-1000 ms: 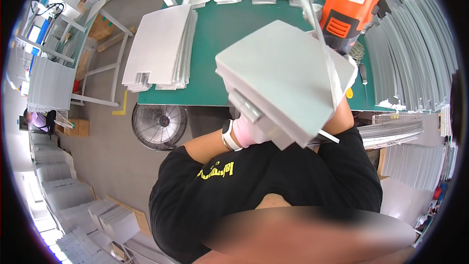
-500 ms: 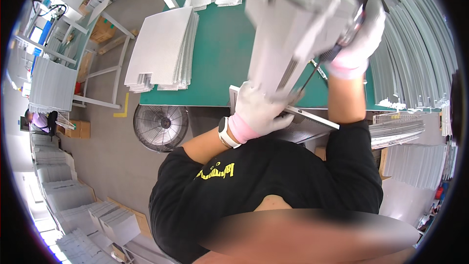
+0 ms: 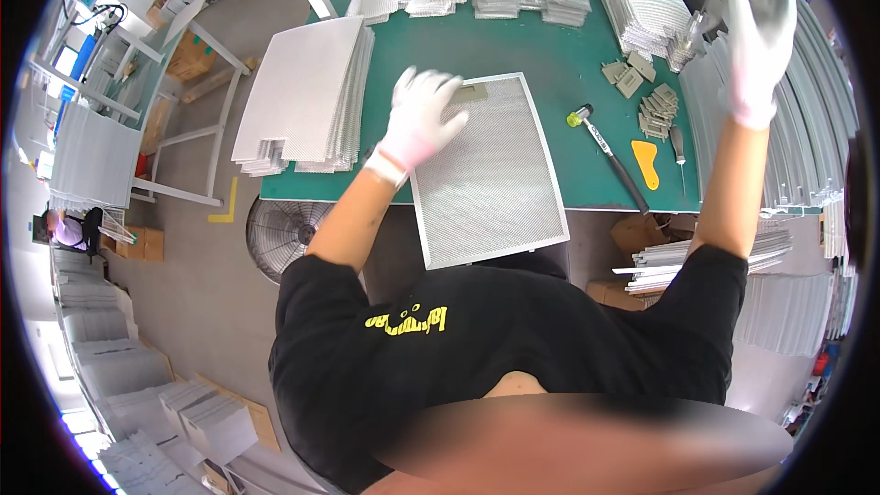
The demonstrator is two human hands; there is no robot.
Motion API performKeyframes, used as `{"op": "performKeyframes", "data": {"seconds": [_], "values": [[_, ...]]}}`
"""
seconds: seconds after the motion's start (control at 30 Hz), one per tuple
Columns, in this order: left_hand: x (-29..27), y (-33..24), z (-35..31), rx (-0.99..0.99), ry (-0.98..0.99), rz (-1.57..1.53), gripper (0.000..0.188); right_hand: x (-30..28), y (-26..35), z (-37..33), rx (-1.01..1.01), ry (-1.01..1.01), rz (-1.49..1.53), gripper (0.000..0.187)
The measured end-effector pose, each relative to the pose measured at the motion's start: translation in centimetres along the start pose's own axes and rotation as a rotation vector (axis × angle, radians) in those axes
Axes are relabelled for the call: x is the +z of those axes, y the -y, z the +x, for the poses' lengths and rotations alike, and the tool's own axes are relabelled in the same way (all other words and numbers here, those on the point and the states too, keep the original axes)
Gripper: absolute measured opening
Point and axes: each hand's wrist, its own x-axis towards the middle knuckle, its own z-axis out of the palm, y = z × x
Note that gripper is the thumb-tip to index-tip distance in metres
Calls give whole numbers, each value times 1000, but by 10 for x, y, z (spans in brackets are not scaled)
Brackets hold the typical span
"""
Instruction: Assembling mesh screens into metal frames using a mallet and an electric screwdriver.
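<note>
My left hand [image 3: 417, 119], gloved, fingers spread, presses flat on a framed mesh panel [image 3: 486, 170] lying on the green counter [image 3: 550, 46]. My right hand [image 3: 759, 23] is raised, open, holding nothing. Steadying step; next I likely need a tool.

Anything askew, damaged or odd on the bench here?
The mesh panel under the left hand lies skewed, its near end hanging past the green table's edge. The right hand is raised by the far stacks. No damage or spill shows.
</note>
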Motion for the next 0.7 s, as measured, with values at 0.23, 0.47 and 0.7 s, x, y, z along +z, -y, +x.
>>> {"op": "performKeyframes", "data": {"seconds": [0.23,0.47,0.7], "values": [[-31,-54,-187,-487,-180,-321,43,-21,-28,-246,186,686,-472,51],[-17,-99,-249,-1347,272,-1418,58,14,-45,-285,556,910,-446,53],[-11,-90,-247,-1231,412,-1487,48,103,-56,-263,427,1123,-524,58]]}}
